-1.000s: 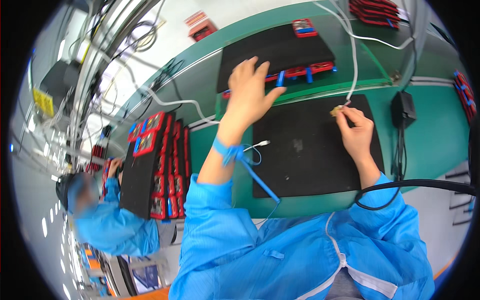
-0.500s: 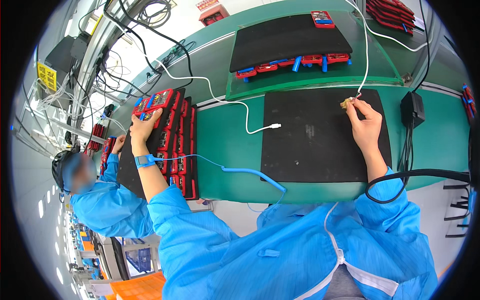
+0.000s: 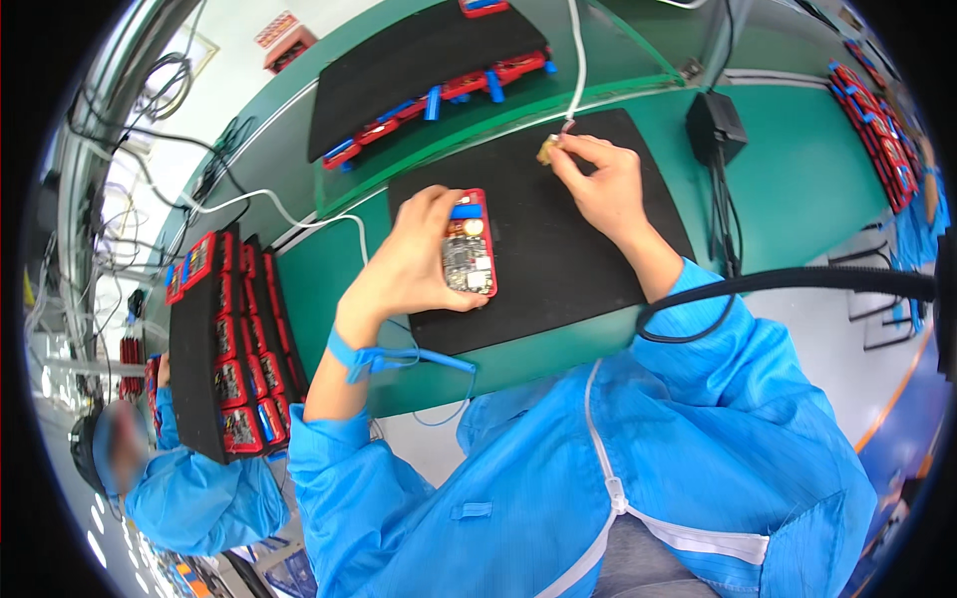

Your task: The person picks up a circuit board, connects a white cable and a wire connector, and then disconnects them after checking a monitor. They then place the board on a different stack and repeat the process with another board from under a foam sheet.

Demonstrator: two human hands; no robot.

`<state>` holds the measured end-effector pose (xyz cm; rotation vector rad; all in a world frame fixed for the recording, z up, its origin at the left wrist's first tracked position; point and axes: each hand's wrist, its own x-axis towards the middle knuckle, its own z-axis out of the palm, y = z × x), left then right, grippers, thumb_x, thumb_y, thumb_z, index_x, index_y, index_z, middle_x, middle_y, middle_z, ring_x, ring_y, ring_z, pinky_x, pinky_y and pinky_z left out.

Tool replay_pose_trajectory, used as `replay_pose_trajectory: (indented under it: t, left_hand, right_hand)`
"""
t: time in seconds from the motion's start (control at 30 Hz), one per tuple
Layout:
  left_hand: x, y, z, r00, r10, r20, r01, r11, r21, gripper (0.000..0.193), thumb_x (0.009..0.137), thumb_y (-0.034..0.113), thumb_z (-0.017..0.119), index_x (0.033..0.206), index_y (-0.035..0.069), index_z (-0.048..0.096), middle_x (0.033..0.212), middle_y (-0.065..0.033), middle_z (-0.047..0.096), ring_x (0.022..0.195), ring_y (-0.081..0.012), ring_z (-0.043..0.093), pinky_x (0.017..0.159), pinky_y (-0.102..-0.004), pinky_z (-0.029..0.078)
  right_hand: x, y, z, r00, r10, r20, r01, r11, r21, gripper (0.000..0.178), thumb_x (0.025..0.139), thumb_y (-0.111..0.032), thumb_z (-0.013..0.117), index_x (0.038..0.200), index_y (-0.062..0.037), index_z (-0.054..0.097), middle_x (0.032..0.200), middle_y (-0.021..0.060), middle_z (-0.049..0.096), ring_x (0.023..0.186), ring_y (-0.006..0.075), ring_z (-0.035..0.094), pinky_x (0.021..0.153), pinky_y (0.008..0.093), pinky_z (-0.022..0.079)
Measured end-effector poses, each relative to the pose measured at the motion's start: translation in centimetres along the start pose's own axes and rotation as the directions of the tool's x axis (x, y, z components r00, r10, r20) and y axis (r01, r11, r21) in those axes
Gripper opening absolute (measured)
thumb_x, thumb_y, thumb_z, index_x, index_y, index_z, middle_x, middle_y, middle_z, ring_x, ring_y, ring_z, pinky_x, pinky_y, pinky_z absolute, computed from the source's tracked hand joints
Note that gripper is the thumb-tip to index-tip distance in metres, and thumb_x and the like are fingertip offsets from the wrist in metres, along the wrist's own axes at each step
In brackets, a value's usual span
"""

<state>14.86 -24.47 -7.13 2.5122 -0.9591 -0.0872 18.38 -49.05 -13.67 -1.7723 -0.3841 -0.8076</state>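
My left hand (image 3: 404, 259) grips a circuit board in a red frame (image 3: 469, 249) by its long sides, above the black mat (image 3: 568, 259). The board carries a blue tab, a round pale part and dark chips. Farther right, my right hand (image 3: 608, 189) pinches a small yellowish connector piece (image 3: 547, 150) at the end of a white cable (image 3: 577, 70). The connector's details are too small to make out. Board and connector are apart. A blue wrist strap (image 3: 357, 359) with a coiled cord circles my left wrist.
Stacked black sheets (image 3: 199, 369) with red-framed boards stand at the left, beside a co-worker in blue (image 3: 204, 498). Another black sheet (image 3: 419, 75) over red frames rests on the raised glass-like shelf. A black adapter (image 3: 716, 127) and black hose (image 3: 797, 281) are at the right.
My left hand has come from the left stack to the mat, now with a red-framed board in it. My right hand still pinches the connector. The whole view has turned and shifted.
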Motion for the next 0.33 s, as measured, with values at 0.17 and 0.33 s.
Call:
replay_pose_trajectory:
  t: [0.17,0.33]
  left_hand:
    - [2.6,-0.2,2.2,0.995,0.097,0.017,-0.097,0.994,-0.046,0.109,0.048,0.025,0.088,0.14,0.001,0.034,0.143,-0.0233,0.033,0.132,-0.0393,0.036,0.11,-0.043,0.031]
    - [1.8,2.9,6.2,0.847,-0.505,-0.167,0.512,0.859,-0.002,0.114,0.064,0.043,0.085,0.149,0.004,0.019,0.155,-0.0177,0.019,0.142,-0.0438,0.015,0.115,-0.0485,0.021]
  right_hand:
    - [0.0,0.3,0.0,0.998,0.059,0.005,-0.059,0.996,0.063,0.012,0.081,-0.011,0.068,0.087,-0.0011,0.072,0.074,0.0105,0.069,0.061,0.0185,0.064,0.058,0.0286,0.049]
    - [-0.3,0.0,-0.2,0.994,0.027,0.106,-0.025,0.999,-0.024,0.013,0.082,-0.015,0.069,0.087,-0.0038,0.072,0.071,0.0112,0.068,0.061,0.0188,0.064,0.063,0.032,0.05]
